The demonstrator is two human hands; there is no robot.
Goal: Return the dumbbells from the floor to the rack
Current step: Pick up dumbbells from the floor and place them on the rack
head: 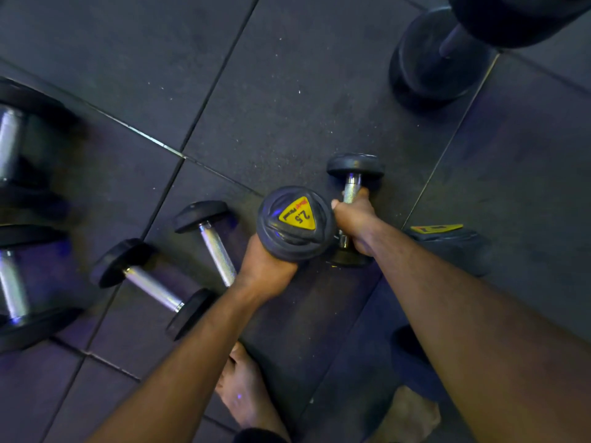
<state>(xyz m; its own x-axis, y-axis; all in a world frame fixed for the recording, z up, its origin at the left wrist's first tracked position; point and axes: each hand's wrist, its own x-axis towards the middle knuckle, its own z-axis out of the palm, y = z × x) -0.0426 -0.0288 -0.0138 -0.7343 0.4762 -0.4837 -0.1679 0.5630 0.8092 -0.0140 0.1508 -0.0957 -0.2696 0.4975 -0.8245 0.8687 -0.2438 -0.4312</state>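
Reaching down with both bare forearms over the rubber floor (287,91), left hand (267,270) clenching the handle of an upended dumbbell (295,223) marked 2.5, right hand (353,219) wrapping the knurled handle of a second small dumbbell (353,180) lying on the floor or just leaving it. Standing early in the job, seemingly: no rack showing, two more small dumbbells (153,287) (211,238) lying loose beside the left wrist, larger ones (12,145) waiting at the left edge and the upper right (438,59). Bending both wrists inward, knuckles nearly meeting.
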